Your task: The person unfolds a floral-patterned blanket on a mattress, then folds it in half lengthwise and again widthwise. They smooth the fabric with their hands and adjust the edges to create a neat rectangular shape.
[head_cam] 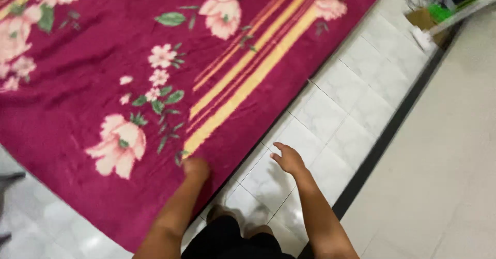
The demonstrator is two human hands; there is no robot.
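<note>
A dark red blanket [103, 57] with pink flowers and yellow stripes lies spread over the white tiled floor [351, 109]. My left hand [196, 168] rests on the blanket's near edge, fingers curled under against the fabric; whether it grips the cloth I cannot tell. My right hand [288, 159] hovers over the bare tiles just right of the blanket's edge, fingers apart and holding nothing. My feet show below, near the blanket's border.
A dark strip [392, 130] runs diagonally along the tiles, with a plain pale wall or surface [454, 150] to its right. At the top right corner sit a brown cardboard piece [419, 18], a green object and a white bar.
</note>
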